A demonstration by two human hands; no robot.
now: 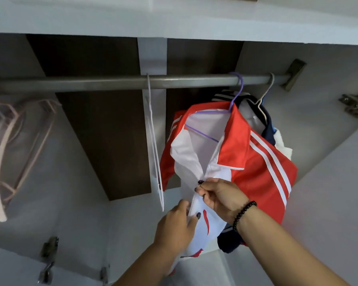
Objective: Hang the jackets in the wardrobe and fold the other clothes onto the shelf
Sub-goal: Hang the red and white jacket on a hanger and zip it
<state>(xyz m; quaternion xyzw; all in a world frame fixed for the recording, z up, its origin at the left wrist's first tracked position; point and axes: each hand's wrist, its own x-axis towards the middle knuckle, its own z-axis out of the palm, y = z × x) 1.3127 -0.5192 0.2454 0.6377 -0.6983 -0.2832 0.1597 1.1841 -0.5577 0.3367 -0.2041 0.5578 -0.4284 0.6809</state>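
The wardrobe rail (112, 82) is taken as the reference. A red and white jacket (254, 168) is suspended from a purple hanger (235, 93), which is hooked over the rail toward its right end. A second garment, dark blue and white (267, 129), is hung just behind the jacket on a pale hanger (266, 93), nearer the rail's right bracket (295, 74). A white hanger (154, 145) is hung empty at the middle of the rail, and a group of pink hangers (12, 145) is seen below its left end.

Below the rail, the jacket front is held by both hands. The right hand (221, 198), worn with a black bead bracelet (243, 213), is closed in a pinch on the zipper at the white front panel. The left hand (177, 221) is placed just beneath it, its fingers closed on the white fabric at the jacket's left front edge.
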